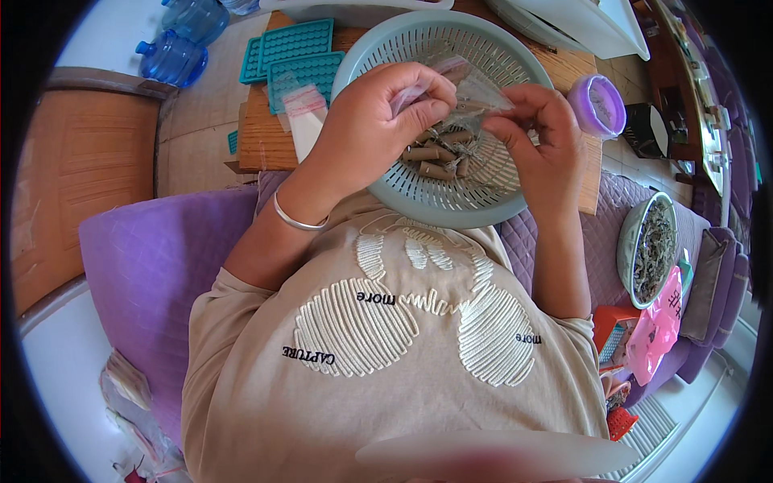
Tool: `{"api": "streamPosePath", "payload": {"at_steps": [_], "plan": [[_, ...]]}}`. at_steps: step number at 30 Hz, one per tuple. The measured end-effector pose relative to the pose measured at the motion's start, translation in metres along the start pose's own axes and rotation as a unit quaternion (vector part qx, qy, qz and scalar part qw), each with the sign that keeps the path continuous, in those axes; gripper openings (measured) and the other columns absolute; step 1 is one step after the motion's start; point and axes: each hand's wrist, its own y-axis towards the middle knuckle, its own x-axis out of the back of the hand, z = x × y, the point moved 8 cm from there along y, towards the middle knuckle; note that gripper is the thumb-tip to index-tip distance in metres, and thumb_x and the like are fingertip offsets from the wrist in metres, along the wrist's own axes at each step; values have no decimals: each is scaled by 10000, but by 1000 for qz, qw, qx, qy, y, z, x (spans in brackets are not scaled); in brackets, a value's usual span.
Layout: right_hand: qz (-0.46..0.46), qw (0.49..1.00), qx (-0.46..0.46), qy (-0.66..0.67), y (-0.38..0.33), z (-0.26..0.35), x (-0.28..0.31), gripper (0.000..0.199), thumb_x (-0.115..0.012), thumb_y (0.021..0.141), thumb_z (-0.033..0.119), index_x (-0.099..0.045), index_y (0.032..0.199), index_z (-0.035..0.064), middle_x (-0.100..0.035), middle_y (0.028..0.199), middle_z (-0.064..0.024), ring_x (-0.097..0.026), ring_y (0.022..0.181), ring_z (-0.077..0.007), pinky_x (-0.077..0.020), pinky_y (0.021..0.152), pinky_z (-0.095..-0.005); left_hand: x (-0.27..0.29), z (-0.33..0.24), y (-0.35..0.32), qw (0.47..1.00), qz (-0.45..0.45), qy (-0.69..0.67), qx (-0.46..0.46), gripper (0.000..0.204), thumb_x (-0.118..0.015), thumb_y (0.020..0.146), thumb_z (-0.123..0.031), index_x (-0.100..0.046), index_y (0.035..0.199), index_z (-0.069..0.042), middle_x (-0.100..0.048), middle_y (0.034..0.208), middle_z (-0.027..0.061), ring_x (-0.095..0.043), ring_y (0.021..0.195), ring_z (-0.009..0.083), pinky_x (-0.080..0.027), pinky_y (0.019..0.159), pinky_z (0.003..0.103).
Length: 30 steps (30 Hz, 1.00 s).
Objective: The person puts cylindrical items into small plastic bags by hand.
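Between my two hands a clear plastic zip bag [477, 83] is stretched over the basket. My left hand [394, 103] grips one side with curled fingers, and my right hand [541, 129] pinches the opposite edge between thumb and fingers. Below them is a round grey-green slotted plastic basket [451, 216]. Several short brown rolls [439, 154] lie in it among wispy dry fibres; my hands and the bag partly hide them. Beside my left wrist, more clear zip bags [304, 101] rest at the table's edge.
Teal moulded trays [296, 37] sit at the back left of the wooden table [262, 129]. A purple tub [597, 106] stands right of the basket. On the purple couch are a bowl [627, 240] of dried plant matter and a pink bag [654, 332]. Blue water jugs [172, 59] stand far left.
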Motion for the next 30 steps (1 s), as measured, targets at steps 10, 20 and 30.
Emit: {"api": "streamPosePath", "payload": {"at_steps": [10,20,30], "plan": [[14,998,-57,-29,17,-25,8,259,-739,779,26,-640,1018,28,-678,863,-84,-674,813,-184,-528,740,-305,28,14,-4,995,-85,-47,-24,116,-619,922,-58,-639,1012,11,-688,895,44,-630,807,107,-508,752,225],[324,881,-32,-342,-11,-62,-53,222,-680,769,73,-660,989,65,-647,966,-143,-629,898,-357,-499,770,-449,25,30,-14,981,-115,-151,30,147,-619,955,-167,-580,1051,-62,-690,960,60,-560,690,51,-421,577,169],[127,962,-146,194,16,-8,-3,160,-624,858,-18,-595,1014,-4,-652,942,-61,-640,812,-100,-511,679,-231,2,30,-9,991,-96,-91,32,324,-593,968,-177,-453,1206,-7,-616,1194,120,-605,688,99,-517,639,230]]}}
